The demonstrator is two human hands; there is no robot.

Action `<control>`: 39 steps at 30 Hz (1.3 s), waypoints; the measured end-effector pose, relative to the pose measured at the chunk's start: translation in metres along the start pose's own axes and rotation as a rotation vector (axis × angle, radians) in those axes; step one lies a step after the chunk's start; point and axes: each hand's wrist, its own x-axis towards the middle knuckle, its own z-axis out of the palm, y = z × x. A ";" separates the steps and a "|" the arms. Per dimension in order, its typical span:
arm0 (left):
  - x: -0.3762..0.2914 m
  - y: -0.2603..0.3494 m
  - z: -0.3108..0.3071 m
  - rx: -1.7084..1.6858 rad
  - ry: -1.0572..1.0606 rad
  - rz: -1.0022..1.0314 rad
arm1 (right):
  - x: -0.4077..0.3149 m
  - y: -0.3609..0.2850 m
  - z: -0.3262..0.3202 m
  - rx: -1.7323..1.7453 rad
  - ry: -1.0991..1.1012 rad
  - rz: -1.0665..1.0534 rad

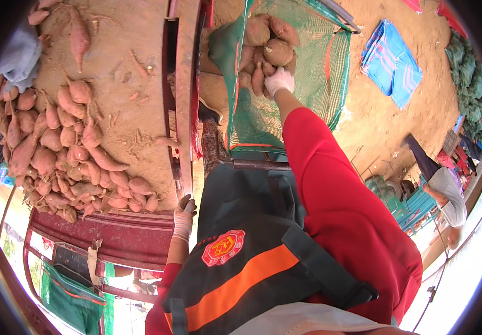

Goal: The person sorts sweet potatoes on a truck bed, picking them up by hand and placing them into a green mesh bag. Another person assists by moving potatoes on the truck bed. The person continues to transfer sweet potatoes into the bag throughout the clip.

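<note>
My right hand [280,81], in a white glove, reaches down into a green mesh bag [312,54] that hangs open on a metal frame. It touches the sweet potatoes [278,52] in the bag; its fingertips are hidden among them, so whether it grips one cannot be told. My left hand [185,211], in a glove with a striped cuff and dark fingertips, rests at the metal edge [185,167] of the truck bed. Its finger pose is unclear. Left of it, a large heap of sweet potatoes [69,155] lies on the bed, with a few loose ones farther up.
Folded blue woven sacks [391,63] lie on the dirt ground at the right. Filled green mesh bags [469,83] line the far right. A person [448,188] is by a turquoise metal frame [419,209]. A metal bar [262,165] crosses before my legs.
</note>
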 end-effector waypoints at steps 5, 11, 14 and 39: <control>0.025 -0.007 0.021 -0.040 -0.060 -0.043 | 0.028 -0.007 -0.021 -0.133 -0.248 0.011; 0.017 0.012 0.050 -0.064 -0.169 0.040 | 0.067 0.022 0.007 -0.014 -0.267 -0.208; 0.014 0.019 0.046 -0.109 -0.146 0.084 | 0.075 0.024 0.017 0.683 -0.462 -0.240; 0.031 0.034 0.061 -0.010 -0.074 0.120 | -0.004 -0.006 0.014 0.995 -1.047 0.133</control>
